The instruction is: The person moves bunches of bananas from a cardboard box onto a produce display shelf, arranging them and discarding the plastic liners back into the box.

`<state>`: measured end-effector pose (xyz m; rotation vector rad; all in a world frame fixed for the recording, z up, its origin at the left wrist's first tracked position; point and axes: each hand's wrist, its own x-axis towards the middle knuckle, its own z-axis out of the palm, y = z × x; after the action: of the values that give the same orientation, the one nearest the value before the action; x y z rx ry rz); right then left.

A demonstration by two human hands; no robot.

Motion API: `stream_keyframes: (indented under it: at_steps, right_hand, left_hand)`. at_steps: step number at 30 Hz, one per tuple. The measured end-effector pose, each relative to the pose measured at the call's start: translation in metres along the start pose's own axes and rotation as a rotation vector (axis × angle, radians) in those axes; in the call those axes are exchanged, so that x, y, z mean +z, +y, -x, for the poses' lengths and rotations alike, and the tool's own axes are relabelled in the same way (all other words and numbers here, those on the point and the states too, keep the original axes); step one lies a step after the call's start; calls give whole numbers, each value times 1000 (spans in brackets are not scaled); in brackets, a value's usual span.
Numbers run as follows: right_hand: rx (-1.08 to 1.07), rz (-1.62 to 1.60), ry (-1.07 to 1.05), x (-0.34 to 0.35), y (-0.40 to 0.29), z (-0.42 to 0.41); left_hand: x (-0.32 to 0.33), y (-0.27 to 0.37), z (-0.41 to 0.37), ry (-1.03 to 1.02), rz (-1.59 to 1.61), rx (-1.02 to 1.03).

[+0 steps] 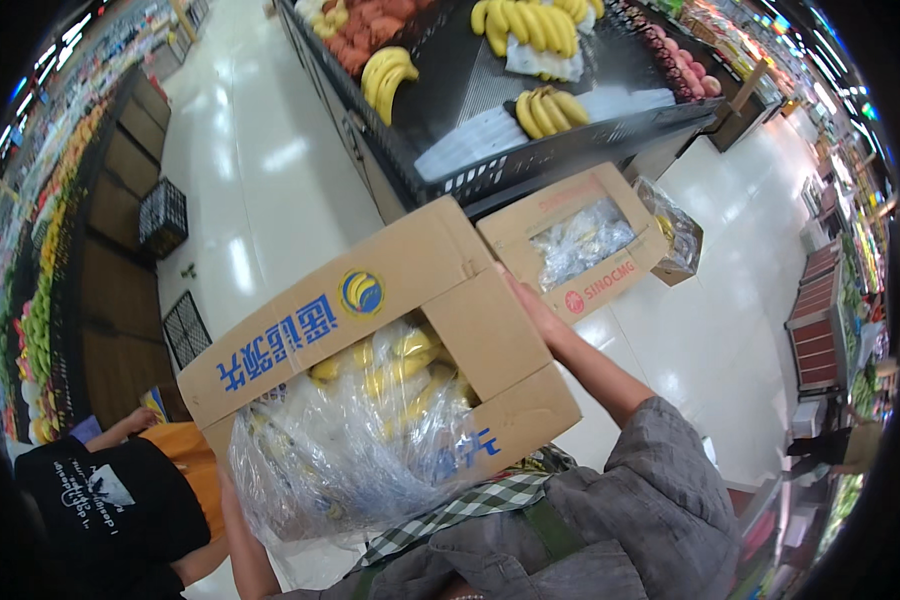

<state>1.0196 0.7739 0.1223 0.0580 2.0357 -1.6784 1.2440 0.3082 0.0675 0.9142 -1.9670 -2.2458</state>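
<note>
In front of my body is a large cardboard box [420, 247], tilted and held between my two hands. Blue writing and a round banana emblem mark its flaps. Through the opening show yellow bananas [409, 367] under clear plastic film [330, 457], which spills over the near left corner. My right hand [529, 304] grips the box's right side, its fingers partly hidden behind the cardboard. On the left side, my left hand [226, 484] holds the box edge and is mostly hidden by box and film.
Ahead stands a black display stand [450, 180] with banana bunches [532, 30]. Another cardboard box [510, 225] and an open carton [679, 262] sit beside it. A person [112, 495] in a black shirt is close on my left. Black crates [163, 217] line the left shelf.
</note>
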Motion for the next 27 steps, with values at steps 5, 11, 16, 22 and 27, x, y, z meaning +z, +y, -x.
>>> stream_keyframes:
  at_steps: [5,11,16,22,27]
  right_hand:
    - [-403,98,102,-11,-10,44]
    - [-512,155,186,5,1,28]
    - [-445,249,173,7,-5,36]
    - [-549,323,231,12,22,29]
    - [-508,449,267,-16,53,13]
  left_hand:
    - [14,2,-19,-143,-49,196]
    - [22,-3,-54,-234,-80,318]
    - [22,8,-50,-247,-118,358]
    - [19,7,-61,-239,-221,441]
    - [43,-5,-80,-215,-328,503]
